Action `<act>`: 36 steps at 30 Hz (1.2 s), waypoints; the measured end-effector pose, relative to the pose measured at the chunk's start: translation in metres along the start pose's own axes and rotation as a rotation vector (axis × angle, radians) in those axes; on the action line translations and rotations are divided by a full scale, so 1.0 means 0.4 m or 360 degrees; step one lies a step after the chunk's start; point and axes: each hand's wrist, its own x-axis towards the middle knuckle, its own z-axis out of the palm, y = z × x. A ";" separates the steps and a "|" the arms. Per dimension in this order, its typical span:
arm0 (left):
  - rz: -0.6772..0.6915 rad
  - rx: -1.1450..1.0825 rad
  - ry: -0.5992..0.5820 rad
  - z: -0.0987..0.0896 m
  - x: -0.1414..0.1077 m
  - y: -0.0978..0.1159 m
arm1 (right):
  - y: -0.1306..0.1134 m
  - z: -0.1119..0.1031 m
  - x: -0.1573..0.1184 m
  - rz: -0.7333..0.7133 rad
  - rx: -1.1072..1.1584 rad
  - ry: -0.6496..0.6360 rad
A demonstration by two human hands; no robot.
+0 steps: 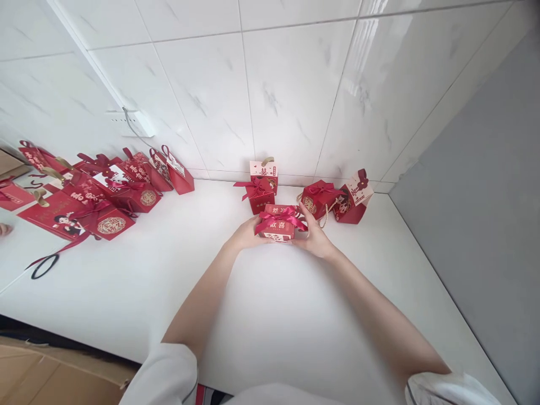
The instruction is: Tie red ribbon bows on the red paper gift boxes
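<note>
A red gift box (277, 225) with a pink-red ribbon bow on top is held between my two hands over the white tabletop. My left hand (248, 233) grips its left side, and my right hand (314, 237) its right side, with fingers around the edges. Just behind it stand a red box with a bow (259, 197) and a box with a pale printed top (270, 170). Behind and right of my right hand are a red box with a rope handle (318, 198) and a red and cream box with a dark red ribbon (354, 197).
Many red gift boxes (116, 225) crowd the left side of the white table (139, 281). Black-handled scissors (45, 266) lie before them. Another person's fingertips (5, 229) show at the far left edge. A tiled wall, socket (137, 124) and grey panel (476, 197) border the table.
</note>
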 end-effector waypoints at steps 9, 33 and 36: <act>-0.0015 0.0424 0.0395 0.071 -0.003 -0.087 | 0.037 0.054 -0.013 -0.0238 -0.0254 0.0278; 0.0113 0.0216 0.0464 -0.106 -0.136 0.158 | 0.019 0.041 -0.068 -0.0055 -0.0273 0.0289; 0.0161 0.0551 0.0010 -0.064 -0.115 0.212 | 0.014 0.036 -0.066 0.0024 -0.0258 0.0320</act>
